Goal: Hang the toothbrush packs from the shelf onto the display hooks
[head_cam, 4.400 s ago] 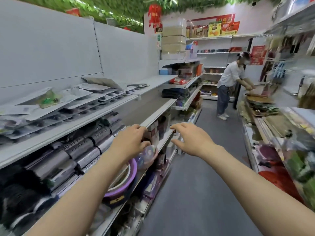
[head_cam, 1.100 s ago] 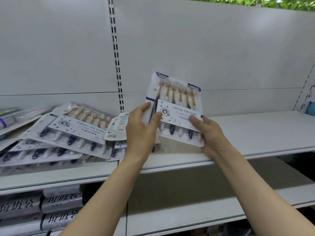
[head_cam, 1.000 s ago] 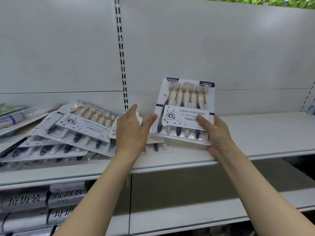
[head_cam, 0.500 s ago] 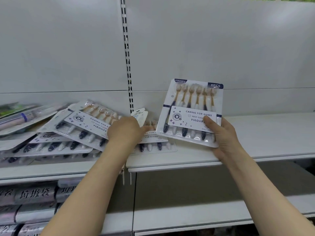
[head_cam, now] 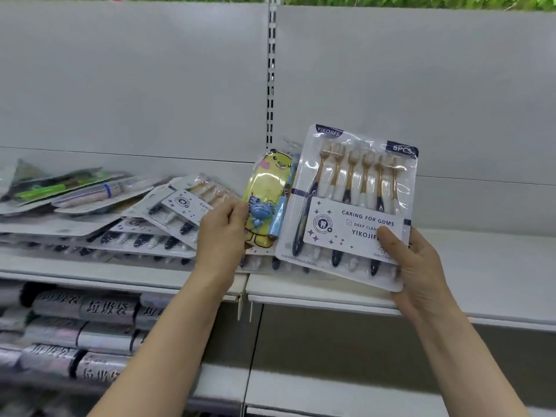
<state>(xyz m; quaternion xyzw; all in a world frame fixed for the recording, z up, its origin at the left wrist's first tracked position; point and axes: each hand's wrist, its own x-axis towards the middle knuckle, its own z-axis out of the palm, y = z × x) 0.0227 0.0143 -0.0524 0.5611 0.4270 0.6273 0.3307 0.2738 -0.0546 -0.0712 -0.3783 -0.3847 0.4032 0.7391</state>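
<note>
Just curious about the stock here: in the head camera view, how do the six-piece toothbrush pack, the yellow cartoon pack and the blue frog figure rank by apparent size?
1. six-piece toothbrush pack, in the right hand.
2. yellow cartoon pack, in the left hand.
3. blue frog figure, on that yellow pack.

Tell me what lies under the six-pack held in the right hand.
Under the six-pack in the right hand, another pack's brush handle ends poke out on the shelf. The rest of it is covered.
</note>
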